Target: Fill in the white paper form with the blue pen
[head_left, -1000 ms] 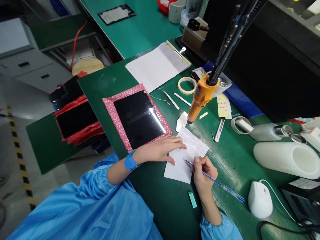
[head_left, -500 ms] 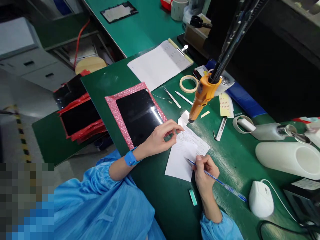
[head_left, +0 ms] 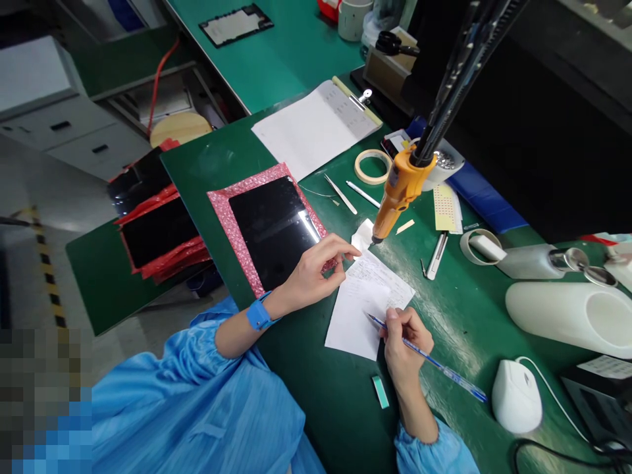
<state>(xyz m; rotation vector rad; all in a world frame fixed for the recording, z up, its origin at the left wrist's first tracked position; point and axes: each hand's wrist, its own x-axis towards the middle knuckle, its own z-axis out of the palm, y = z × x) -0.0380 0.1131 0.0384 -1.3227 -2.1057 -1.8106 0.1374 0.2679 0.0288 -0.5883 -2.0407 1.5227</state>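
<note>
My right hand point(head_left: 409, 342) is closed around a blue pen point(head_left: 447, 370), its tip pointing left over the lower part of a white paper sheet point(head_left: 353, 322). Handwriting covers the upper part of the papers. At their upper left edge is my left hand point(head_left: 323, 270), its fingers loosely curved, thumb and forefinger apart, with nothing visible between them. It wears a blue wrist strap point(head_left: 259, 313). Partly behind this hand, a black glossy panel point(head_left: 271, 227) lies on pink bubble wrap point(head_left: 224, 210). Just above the papers hangs an orange electric screwdriver point(head_left: 397, 197).
Tweezers point(head_left: 340, 194), a white stick point(head_left: 363, 194), a tape roll point(head_left: 372, 166) and a utility knife point(head_left: 437, 255) lie beyond the papers. A clipboard point(head_left: 316, 128) is at the back. A mouse point(head_left: 516, 396) and a white cylinder point(head_left: 567, 316) stand right. A teal strip point(head_left: 380, 392) lies near me.
My left hand has shifted very slightly left, its fingers a little lower over the paper. My right hand and the pen look almost unmoved.
</note>
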